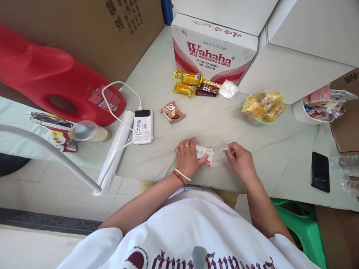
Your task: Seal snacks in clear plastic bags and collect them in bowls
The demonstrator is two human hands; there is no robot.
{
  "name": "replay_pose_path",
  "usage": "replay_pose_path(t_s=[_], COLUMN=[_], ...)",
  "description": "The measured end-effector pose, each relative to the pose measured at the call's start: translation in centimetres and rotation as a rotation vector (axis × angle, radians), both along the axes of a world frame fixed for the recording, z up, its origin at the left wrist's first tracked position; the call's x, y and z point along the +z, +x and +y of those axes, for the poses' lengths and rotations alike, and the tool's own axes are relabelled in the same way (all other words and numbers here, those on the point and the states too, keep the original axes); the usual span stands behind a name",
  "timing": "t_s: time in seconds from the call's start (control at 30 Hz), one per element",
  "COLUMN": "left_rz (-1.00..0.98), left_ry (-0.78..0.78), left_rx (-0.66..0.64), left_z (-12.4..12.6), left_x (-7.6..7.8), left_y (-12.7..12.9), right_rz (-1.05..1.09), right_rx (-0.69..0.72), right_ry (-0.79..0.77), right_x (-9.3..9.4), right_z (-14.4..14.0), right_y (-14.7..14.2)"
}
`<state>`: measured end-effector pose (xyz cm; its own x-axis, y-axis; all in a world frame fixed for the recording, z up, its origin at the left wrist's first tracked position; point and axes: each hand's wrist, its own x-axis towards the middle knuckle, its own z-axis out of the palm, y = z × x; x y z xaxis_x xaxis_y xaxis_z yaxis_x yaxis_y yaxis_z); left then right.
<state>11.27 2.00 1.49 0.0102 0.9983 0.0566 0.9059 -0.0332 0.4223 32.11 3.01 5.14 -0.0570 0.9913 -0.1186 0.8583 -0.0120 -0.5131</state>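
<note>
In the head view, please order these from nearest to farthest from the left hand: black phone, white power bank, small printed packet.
1. Small printed packet, touching the left hand
2. White power bank, on the left side
3. Black phone, far right

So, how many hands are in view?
2: the left hand on the white packet, the right hand pinching the clear plastic next to it. No others show.

1 head-worn cam, looking fwd & down, fairly nr, over wearer's shirt (193, 220) onto tabletop (218, 119)
</note>
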Motion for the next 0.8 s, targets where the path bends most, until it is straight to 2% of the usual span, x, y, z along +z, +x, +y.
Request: replay_pose_path(t_s=[0.1, 0.17, 0.27, 0.4, 0.5, 0.57, 0.67, 0.73, 0.8], left_rz=[-0.013, -0.109, -0.347, -0.826, -1.130, -1.185, -1.061, -0.942, -0.884], left_ry=[-0.092, -0.092, -0.065, -0.148, -0.255, -0.305, -0.254, -0.200, -0.197], left_rx=[-0.038, -0.012, 0.016, -0.039, -0.160, -0.251, -0.229, -0.155, -0.137], left_z=[0.3, 0.3, 0.0, -1.0, -1.9, -2.2, -1.7, -0.4, 1.9], left_x=[-0.1, 0.0, 0.3, 1.7, 3.2, 3.8, 3.7, 3.1, 2.4], left_y=[0.0, -0.1, -0.6, -1.4, -1.4, -1.3, -1.5, -1.8, -1.7], right_rz=[0.117, 0.135, 0.189, 0.347, 0.415, 0.479, 0.631, 0.731, 0.787], right_rx=[0.097, 0.197, 0.281, 0.286, 0.260, 0.195, -0.051, -0.278, -0.446], right_ry=[-0.040, -0.009, 0.023, 0.085, 0.031, -0.027, -0.032, 0.093, 0.296], right_x=[1.2, 1.2, 0.5, 0.1, 0.3, 0.5, 1.5, 2.9, 4.5], right_z=[0.0, -0.1, -0.4, -1.1, -1.6, -1.7, -0.8, 0.7, 3.2], right_y=[-3.5, -5.8, -7.7, -7.0, -5.5, -4.0, 0.4, 4.6, 9.3])
